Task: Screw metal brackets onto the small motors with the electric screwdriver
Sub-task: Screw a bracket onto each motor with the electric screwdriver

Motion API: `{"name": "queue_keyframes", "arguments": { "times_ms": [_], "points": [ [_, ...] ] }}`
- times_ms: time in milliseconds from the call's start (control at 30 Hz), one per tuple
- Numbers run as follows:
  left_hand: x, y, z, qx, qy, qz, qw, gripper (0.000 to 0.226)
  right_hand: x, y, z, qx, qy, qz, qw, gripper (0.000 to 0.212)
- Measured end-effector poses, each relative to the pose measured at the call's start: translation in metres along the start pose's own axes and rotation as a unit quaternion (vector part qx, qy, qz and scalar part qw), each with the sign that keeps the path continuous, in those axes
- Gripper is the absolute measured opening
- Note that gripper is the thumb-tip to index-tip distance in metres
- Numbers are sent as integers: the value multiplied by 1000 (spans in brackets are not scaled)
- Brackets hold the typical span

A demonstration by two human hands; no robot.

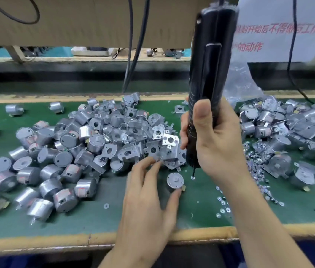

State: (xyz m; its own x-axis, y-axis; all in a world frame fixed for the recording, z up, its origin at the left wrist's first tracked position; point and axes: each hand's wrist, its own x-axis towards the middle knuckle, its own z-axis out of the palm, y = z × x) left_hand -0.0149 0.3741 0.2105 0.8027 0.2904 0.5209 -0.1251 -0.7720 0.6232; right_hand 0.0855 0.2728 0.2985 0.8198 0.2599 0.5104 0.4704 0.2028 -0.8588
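On green mat (pixel 98 219), right grip (pixel 216 144) clasps screwdriver (pixel 210 64) (upright); motor (pixel 175 180) beside spread left grip (pixel 147 206).

Table (pixel 94 225): green mat top, tan strip along front and rear edges. Behind table: dark gap, then 2nd bench (pixel 60 51) w/ teal top. Cardboard sheet (pixel 85 18) hangs across upper area, left to centre. Black cables (pixel 133 55) drop in front of cardboard toward table rear; one more loops at top left (pixel 27 20). White paper sign (pixel 278 29) w/ red Chinese print, upper right. Light: even, diffuse.
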Motion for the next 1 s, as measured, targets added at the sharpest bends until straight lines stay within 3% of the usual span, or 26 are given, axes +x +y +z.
{"name": "queue_keyframes", "arguments": {
  "times_ms": [100,333,567,700,800,1000],
  "points": [
    [-1,-1,-6,-1,68,16,998,29,-5,2,2,30,-2,-11,999,44],
    [0,4,-11,-114,116,-58,985,32,-16,0,-6,45,21,1,999,52],
    [4,2,-8,-184,62,-155,969,27,-22,-12,-12,42,22,-11,999,57],
    [5,-2,-9,-152,48,-156,975,20,-24,-12,-11,39,18,-5,999,51],
    [4,-1,-8,-131,42,-146,980,14,-22,-12,-7,44,15,2,999,59],
    [-1,3,-12,-125,98,-98,982,16,-21,-9,-4,45,6,-1,999,71]
  ]
}}
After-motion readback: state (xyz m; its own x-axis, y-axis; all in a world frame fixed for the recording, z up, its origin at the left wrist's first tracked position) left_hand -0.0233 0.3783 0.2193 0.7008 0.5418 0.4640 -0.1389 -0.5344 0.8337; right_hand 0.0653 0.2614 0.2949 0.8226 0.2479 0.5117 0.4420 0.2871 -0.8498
